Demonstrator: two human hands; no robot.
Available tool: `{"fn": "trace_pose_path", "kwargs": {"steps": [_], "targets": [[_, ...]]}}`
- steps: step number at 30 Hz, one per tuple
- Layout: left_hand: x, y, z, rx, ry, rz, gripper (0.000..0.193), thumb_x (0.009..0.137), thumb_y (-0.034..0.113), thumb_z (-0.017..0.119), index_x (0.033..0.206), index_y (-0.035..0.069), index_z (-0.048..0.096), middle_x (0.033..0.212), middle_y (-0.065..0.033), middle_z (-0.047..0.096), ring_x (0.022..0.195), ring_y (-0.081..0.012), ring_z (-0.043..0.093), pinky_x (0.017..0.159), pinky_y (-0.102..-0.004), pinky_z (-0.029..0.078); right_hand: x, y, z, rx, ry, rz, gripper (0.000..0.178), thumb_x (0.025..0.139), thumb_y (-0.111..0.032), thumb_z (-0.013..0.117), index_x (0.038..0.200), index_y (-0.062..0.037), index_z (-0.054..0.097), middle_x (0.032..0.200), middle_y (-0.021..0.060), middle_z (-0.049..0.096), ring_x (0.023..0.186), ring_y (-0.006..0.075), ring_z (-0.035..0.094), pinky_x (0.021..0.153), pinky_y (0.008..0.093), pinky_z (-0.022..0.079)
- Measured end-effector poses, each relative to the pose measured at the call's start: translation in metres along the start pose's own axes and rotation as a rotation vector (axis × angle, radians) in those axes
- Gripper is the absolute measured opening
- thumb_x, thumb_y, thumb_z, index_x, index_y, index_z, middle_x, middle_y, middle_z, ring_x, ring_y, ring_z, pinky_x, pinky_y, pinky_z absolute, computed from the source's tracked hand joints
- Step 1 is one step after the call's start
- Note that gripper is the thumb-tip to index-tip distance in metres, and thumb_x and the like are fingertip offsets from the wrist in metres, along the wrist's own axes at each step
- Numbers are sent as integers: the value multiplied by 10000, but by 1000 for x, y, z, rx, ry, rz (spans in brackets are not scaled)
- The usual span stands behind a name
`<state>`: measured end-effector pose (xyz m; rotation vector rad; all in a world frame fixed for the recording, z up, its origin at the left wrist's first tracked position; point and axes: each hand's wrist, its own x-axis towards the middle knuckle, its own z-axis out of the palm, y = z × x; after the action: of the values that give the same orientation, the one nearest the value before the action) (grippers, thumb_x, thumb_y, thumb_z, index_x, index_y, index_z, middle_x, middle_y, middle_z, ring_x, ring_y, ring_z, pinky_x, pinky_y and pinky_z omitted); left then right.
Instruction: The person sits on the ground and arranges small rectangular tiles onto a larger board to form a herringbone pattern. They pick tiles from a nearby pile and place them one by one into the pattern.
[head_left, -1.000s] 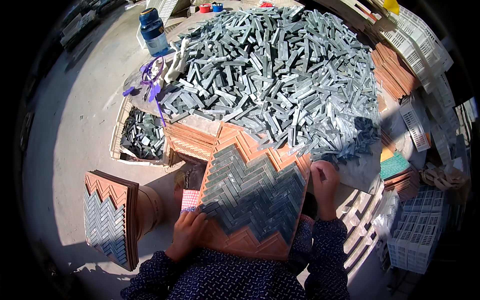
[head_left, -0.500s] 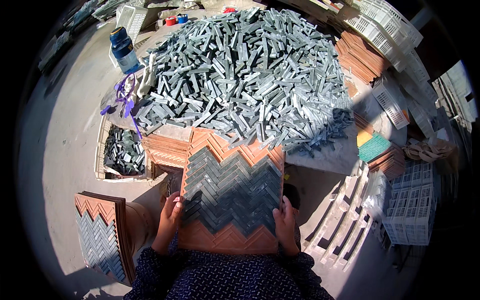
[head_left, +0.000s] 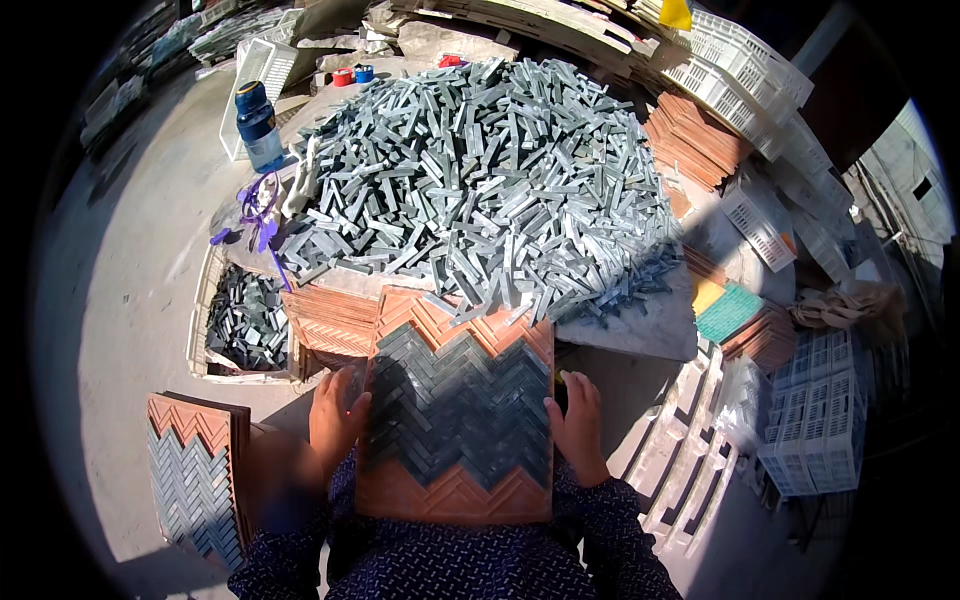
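An orange herringbone tray (head_left: 455, 497) lies in front of me. Its far end reaches the worktable's front edge, and its near end is at my body. Rows of dark grey stone strips (head_left: 455, 400) fill its middle in a zigzag; bare orange grooves show at both ends. My left hand (head_left: 335, 422) is at the tray's left side, fingers stretched out, the thumb close to the edge. At the right side my right hand (head_left: 579, 425) is likewise open, its thumb at the edge. Beyond the tray rises a large heap of loose grey stone strips (head_left: 490, 180).
Stacked orange trays (head_left: 330, 320) and a crate of dark pieces (head_left: 200, 330) lie left of the tray. A filled tray stack (head_left: 190, 470) stands lower left. Around are a blue bottle (head_left: 258, 130), purple ties (head_left: 262, 215), a slatted pallet (head_left: 680, 450) and white crates (head_left: 815, 430).
Both hands have loosened from the tray's sides, their fingers now stretched out. The view has shifted, so the heap and table appear lower.
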<state>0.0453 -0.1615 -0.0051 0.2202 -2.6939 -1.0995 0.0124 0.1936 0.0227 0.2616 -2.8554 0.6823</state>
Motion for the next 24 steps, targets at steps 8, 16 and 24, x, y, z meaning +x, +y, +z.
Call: {"fn": "trace_pose_path", "kwargs": {"steps": [8,16,24], "targets": [[128,89,71,370,-273,357,689,762,343,709,1348,98,442,1125,-173,561,1052,-379,525,865,-431,460,147,0,43,25,-148,-16,721,690,-241,752,1330,-113,445,1147,209,507,954,442,563,805,484,477],[146,73,100,394,-290,423,720,727,358,703,1353,120,438,1058,-183,577,1009,-355,516,856,-434,447,154,-32,71,181,-8,-147,691,713,-154,732,1338,-167,438,1400,240,329,1282,449,333,999,490,381],[169,54,97,302,-128,409,585,758,213,662,1299,88,480,1060,-160,584,995,-362,506,882,-427,439,163,-7,73,196,29,-274,844,609,-143,819,1358,-159,432,1389,218,345,1234,440,364,1018,475,369]]}}
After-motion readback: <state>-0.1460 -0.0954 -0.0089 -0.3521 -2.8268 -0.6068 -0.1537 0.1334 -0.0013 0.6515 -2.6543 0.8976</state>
